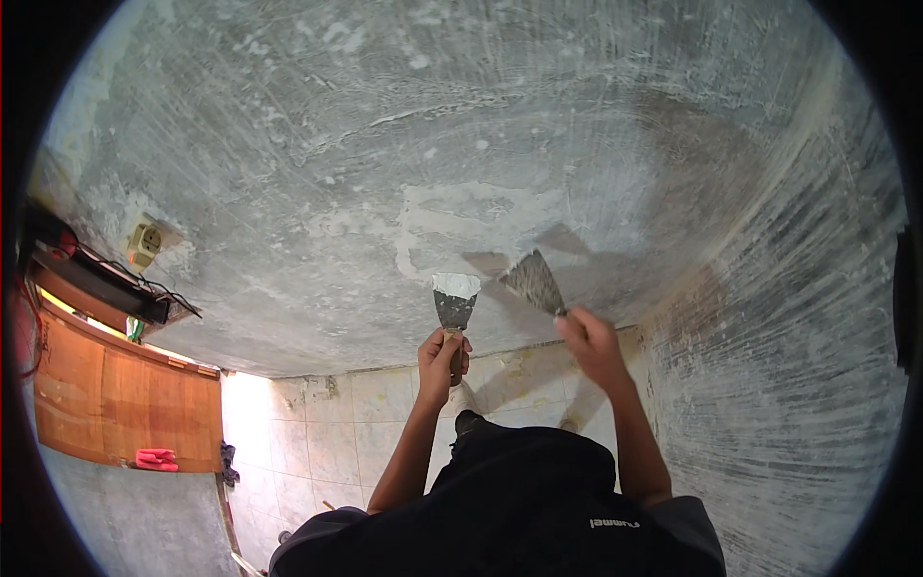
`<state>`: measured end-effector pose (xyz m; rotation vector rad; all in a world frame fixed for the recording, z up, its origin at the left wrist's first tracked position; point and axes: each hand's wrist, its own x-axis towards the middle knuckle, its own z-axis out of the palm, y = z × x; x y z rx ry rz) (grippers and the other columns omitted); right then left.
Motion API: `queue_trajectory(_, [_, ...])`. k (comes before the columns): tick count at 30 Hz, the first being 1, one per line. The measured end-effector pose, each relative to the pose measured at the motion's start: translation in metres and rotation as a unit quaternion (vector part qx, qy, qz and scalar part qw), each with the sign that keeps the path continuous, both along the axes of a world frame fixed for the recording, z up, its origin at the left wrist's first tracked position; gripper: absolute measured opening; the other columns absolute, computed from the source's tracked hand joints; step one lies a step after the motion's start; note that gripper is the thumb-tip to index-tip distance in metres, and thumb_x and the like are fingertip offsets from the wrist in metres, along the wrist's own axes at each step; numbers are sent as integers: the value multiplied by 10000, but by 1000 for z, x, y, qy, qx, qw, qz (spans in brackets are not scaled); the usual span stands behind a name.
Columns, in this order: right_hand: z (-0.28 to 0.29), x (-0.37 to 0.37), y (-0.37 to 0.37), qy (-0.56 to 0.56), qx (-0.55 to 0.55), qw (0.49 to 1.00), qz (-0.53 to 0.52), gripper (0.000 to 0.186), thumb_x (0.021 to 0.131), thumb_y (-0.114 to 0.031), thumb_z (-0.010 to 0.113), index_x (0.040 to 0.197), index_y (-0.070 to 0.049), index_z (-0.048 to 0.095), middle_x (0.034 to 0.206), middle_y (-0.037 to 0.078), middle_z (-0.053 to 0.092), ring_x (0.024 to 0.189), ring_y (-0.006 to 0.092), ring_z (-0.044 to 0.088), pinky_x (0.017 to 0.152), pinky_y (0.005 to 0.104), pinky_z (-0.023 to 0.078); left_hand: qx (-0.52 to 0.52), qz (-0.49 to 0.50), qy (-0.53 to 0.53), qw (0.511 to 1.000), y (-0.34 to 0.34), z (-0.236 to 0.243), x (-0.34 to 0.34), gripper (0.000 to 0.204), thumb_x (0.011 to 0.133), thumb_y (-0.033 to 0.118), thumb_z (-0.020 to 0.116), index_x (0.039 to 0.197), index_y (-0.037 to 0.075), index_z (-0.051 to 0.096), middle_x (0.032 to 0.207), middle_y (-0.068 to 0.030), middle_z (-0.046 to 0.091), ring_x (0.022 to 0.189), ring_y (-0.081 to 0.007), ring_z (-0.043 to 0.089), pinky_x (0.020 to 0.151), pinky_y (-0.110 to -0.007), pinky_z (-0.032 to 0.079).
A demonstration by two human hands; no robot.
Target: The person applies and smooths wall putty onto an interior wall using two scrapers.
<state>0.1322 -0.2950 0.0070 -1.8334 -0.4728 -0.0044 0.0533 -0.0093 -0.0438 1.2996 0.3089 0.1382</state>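
Note:
My left hand [444, 360] is closed round the handle of a putty knife [455, 306], held blade up in front of the wall. White putty covers the top edge of that blade. To its right, my right hand [593, 344] grips a second putty knife [535, 282] with a wider, grey-smeared blade tilted up and to the left. Both blades are close to the grey wall [336, 260], and the right one casts shadows on it. Whether the right blade touches the wall I cannot tell. Pale putty strokes [423, 216] mark the wall above the knives.
A side wall [798, 385] with streaky grey patches stands at the right. On the left are a wall socket [145, 243], a dark shelf with loose cables [106, 279] and a wooden panel [135, 385] with a pink cloth [156, 460]. Light tiles [332, 438] cover the floor.

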Motion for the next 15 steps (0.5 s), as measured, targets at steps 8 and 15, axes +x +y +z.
queue_trajectory(8, [91, 77, 45, -111, -10, 994, -12, 336, 1051, -280, 664, 885, 2, 586, 640, 74, 483, 582, 134, 394, 553, 315, 373, -20, 20, -7, 1000, 6, -6, -17, 196, 1055, 205, 583, 932, 56, 614, 818, -57, 661, 579, -116, 572, 508, -272, 459])
queue_trajectory(15, [95, 92, 59, -143, -36, 989, -26, 344, 1052, -292, 659, 856, -17, 593, 603, 85, 522, 517, 179, 451, 531, 342, 396, -24, 32, 1, 999, 12, -11, -24, 204, 1058, 214, 582, 939, 53, 617, 819, -57, 661, 586, -114, 577, 510, -269, 458])
